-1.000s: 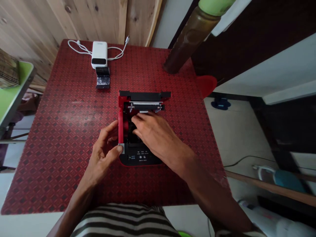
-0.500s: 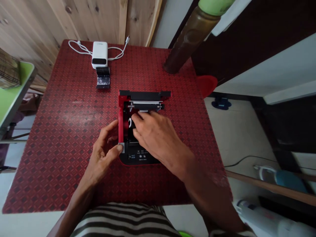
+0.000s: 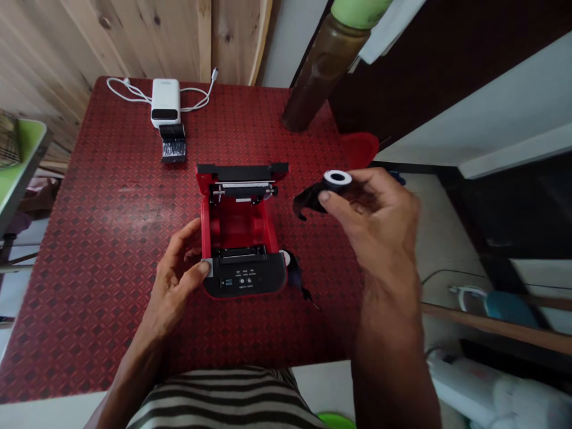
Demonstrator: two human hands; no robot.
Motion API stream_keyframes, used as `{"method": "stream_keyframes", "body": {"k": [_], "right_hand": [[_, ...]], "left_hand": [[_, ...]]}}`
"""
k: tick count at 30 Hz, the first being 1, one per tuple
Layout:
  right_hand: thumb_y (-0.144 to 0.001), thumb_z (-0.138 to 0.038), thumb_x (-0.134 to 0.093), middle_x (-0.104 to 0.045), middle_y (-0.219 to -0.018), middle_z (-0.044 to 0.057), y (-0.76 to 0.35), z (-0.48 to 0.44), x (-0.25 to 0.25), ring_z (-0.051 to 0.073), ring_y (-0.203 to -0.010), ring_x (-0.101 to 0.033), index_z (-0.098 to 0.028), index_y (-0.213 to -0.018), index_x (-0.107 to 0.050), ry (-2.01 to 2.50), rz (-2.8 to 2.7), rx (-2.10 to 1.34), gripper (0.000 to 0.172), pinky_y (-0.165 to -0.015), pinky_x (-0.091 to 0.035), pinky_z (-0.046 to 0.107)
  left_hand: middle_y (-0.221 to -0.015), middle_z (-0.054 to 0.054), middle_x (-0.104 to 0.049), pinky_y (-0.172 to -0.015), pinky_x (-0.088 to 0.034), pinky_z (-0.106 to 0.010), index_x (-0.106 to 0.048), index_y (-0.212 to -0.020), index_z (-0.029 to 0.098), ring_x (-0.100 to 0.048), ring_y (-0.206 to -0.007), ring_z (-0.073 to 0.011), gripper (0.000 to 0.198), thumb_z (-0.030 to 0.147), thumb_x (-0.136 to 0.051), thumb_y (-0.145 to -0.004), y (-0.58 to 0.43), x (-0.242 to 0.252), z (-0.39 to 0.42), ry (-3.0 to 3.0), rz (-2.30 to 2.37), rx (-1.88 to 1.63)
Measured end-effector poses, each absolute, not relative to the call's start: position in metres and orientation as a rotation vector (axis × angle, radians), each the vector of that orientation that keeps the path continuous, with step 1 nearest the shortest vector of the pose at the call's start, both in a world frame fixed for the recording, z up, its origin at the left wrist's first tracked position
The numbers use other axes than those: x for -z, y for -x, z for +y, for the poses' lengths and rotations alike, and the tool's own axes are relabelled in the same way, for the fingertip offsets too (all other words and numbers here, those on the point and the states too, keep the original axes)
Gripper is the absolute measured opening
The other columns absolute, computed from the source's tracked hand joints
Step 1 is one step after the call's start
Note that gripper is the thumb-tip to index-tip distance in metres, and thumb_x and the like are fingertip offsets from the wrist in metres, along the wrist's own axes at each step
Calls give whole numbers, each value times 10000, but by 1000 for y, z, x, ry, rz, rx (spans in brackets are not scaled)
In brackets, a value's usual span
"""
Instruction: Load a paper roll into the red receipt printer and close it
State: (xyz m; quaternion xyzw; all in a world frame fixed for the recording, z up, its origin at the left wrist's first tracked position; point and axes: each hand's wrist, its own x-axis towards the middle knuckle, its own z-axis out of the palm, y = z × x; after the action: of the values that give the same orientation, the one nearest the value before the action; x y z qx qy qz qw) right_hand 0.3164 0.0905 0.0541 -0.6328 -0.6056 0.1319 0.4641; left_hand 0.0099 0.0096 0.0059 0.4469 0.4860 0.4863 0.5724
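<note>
A red and black label printer stands on the table with its lid raised and its red inner bay bare. My left hand steadies its front left corner, thumb on top and fingers curled along the left side. Off to the printer's right, my right hand pinches a roll of black ribbon with a white core. A loose tail of the ribbon hangs to the left of the roll. Against the printer's right side lies another black roll with a white end, partly hidden by the printer.
A white device with a looped white cable sits toward the back left, and a black strip lies in front of it. A tall brown bottle with a green lid stands at the back right of the red patterned table.
My right hand has lifted the black ribbon roll out of the printer's bay and carried it to the right. My left hand keeps its place on the printer. The view has shifted slightly.
</note>
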Motion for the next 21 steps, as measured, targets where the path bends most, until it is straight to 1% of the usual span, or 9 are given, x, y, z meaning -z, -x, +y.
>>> {"method": "stream_keyframes", "body": {"k": [1, 2, 5, 7, 10, 16, 18, 21], "right_hand": [[-858, -431, -854, -765, -859, -14, -321, 99, -40, 183, -692, -672, -263, -1007, -719, 1556, -1389, -350, 262, -641, -563, 356], [-870, -444, -833, -761, -862, -7, -322, 107, -26, 189, -711, -689, -263, -1003, -694, 1569, -1358, -344, 264, -657, -572, 362], [-835, -412, -831, -766, -869, 11, -315, 120, 5, 205, -731, -708, -272, -987, -635, 1660, -1345, -311, 285, -690, -567, 374], [-837, -410, -819, -784, -888, 23, -306, 118, 16, 212, -755, -729, -268, -991, -619, 1700, -1421, -404, 290, -736, -571, 380], [-860, -439, -803, -808, -931, 32, -295, 107, 22, 210, -778, -750, -266, -990, -609, 1678, -1522, -572, 290, -766, -577, 372], [-875, -421, -791, -823, -958, 39, -294, 93, 19, 221, -844, -771, -267, -1009, -635, 1643, -1568, -650, 257, -812, -591, 385], [-875, -410, -785, -830, -987, 51, -295, 92, 19, 228, -865, -773, -262, -1023, -647, 1634, -1569, -672, 251, -825, -594, 398], [-879, -401, -777, -833, -988, 56, -297, 89, 20, 228, -836, -771, -253, -1061, -664, 1623, -1563, -729, 261, -788, -595, 396]], "left_hand": [[-1625, -83, -715, -1146, -632, -569, -658, -1612, 355, -691, -1487, -401, 626, 480, -817, -1019, -10, -6, 10, -1057, 1146, -1145], [-1613, -82, -723, -1137, -636, -564, -667, -1602, 351, -694, -1480, -400, 621, 486, -818, -1015, -10, -5, 10, -1065, 1153, -1149], [-1602, -73, -730, -1126, -637, -555, -676, -1596, 358, -700, -1464, -397, 608, 496, -809, -1018, -10, -5, 10, -1080, 1168, -1148], [-1614, -70, -719, -1113, -643, -550, -668, -1611, 366, -691, -1473, -402, 610, 493, -796, -1028, -10, -5, 10, -1077, 1170, -1146], [-1633, -58, -703, -1100, -652, -538, -663, -1622, 385, -664, -1511, -408, 603, 477, -784, -1038, -10, -4, 9, -1059, 1166, -1142], [-1650, -37, -695, -1131, -652, -547, -676, -1615, 401, -570, -1614, -417, 596, 468, -788, -1034, -10, -3, 10, -1085, 1176, -1156], [-1661, -27, -688, -1139, -648, -538, -683, -1608, 409, -571, -1614, -409, 588, 465, -792, -1032, -10, -2, 10, -1082, 1178, -1155], [-1666, -24, -685, -1154, -637, -515, -692, -1600, 407, -586, -1602, -395, 586, 465, -801, -1028, -10, -1, 10, -1075, 1168, -1166]]}}
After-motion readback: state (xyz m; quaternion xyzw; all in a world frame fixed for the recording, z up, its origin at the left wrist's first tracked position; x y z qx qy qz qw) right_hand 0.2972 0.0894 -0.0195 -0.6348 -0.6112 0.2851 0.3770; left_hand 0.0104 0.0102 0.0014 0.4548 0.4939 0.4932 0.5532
